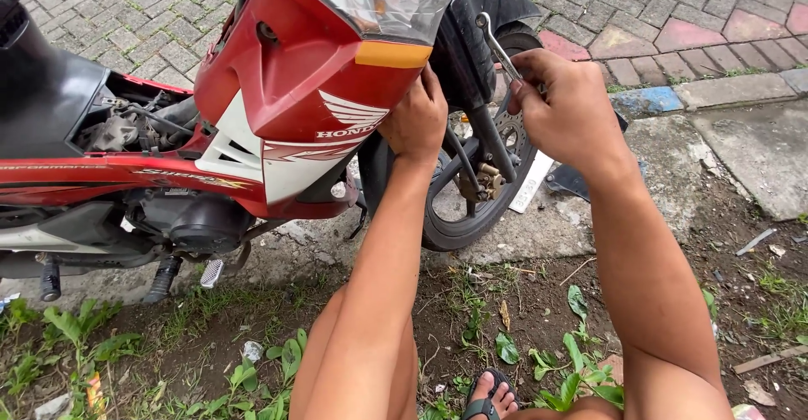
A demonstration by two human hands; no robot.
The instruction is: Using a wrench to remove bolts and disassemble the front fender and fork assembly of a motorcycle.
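Right hand (562, 104) around slim silver wrench (496, 43)

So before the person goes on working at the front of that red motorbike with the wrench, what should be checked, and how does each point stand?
1. Wrench held firmly in the right hand: ok.
2. Left hand steady against the red front panel: ok.
3. Wrench head seated on a bolt: not ok, its ring end points up into free air.
4. Front wheel resting on the ground: ok.
5. Bike propped securely: cannot tell, no stand shows.
6. Feet protected: not ok, an open sandal.
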